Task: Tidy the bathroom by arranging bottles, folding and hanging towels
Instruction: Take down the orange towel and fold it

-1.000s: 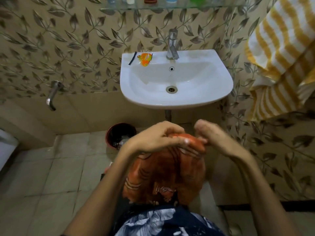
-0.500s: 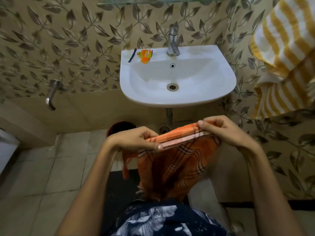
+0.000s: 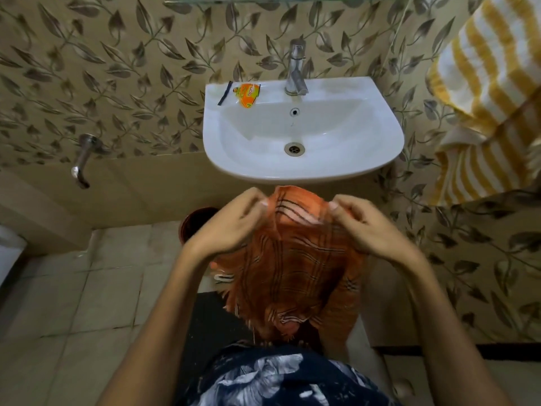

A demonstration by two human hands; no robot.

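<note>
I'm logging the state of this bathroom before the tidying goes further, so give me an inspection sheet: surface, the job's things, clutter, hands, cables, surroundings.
Surface: white sink, basin looks dry and holds nothing; tiled floor below.
Job's things: orange checked towel held up in front of the sink, its lower part hanging; yellow striped towel hangs at right.
Clutter: orange sachet and a thin black strip on the sink's back ledge.
Hands: left hand and right hand each pinch the orange towel's top edge.
Cables: nothing seen.
Surroundings: leaf-patterned wall, tap, wall spout, dark red bucket under the sink.
</note>
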